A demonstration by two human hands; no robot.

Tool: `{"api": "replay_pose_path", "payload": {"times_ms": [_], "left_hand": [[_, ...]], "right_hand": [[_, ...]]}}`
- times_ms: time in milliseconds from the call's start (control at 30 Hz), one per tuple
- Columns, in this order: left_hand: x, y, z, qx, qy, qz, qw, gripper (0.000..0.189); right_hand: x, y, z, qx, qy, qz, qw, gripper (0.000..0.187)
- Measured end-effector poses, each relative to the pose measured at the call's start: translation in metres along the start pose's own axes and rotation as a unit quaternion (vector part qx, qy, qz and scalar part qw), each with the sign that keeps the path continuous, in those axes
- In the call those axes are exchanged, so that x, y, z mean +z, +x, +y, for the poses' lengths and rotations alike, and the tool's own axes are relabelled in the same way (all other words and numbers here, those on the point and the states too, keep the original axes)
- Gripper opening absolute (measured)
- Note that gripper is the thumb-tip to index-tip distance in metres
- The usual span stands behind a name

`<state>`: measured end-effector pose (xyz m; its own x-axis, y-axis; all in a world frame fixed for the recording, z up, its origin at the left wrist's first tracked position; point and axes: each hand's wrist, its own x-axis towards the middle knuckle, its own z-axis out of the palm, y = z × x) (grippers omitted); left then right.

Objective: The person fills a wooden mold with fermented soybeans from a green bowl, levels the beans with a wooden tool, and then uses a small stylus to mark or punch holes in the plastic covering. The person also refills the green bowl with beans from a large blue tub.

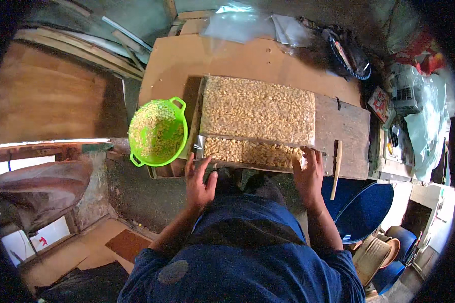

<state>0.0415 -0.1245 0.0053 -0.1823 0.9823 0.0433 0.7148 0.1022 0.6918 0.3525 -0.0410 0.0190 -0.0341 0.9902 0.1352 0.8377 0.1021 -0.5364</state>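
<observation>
A wide slab of pale beans [258, 106] in clear plastic lies on the wooden board before me. Along its near side runs a narrower strip of beans [246, 151], also in clear plastic. My right hand [310, 172] has thumb and fingers around the strip's right end, where the plastic is bunched. My left hand [201, 185] is at the left front corner, fingers apart and holding nothing; its fingertips are near a wooden edge strip [195, 128]. Left of the slab stands a bright green plastic basin [149, 130] with loose beans inside, heaped towards its far left.
A wooden stick or handle [337, 170] overhangs the board's front edge at right. Clear plastic sheets [235, 26] and a dark basket [349, 57] lie at the back. Below right is a large blue tub [364, 212]. Plastic bags [426, 121] crowd the right side.
</observation>
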Motion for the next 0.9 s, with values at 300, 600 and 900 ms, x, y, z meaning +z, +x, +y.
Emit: {"api": "replay_pose_path", "payload": {"times_ms": [300,600,900], "left_hand": [[0.004,-0.002,-0.008,-0.021,-0.007,-0.027,0.999,0.054],[0.008,0.017,-0.001,0.071,0.041,-0.051,0.995,0.062],[0.015,0.011,-0.002,0.099,0.129,-0.083,0.983,0.066]], "right_hand": [[0.0,0.003,-0.019,-0.002,0.035,-0.034,0.999,0.032],[0.009,0.009,-0.031,-0.035,0.038,-0.06,0.997,0.028],[0.039,0.022,-0.096,-0.205,0.052,-0.173,0.962,0.032]]}}
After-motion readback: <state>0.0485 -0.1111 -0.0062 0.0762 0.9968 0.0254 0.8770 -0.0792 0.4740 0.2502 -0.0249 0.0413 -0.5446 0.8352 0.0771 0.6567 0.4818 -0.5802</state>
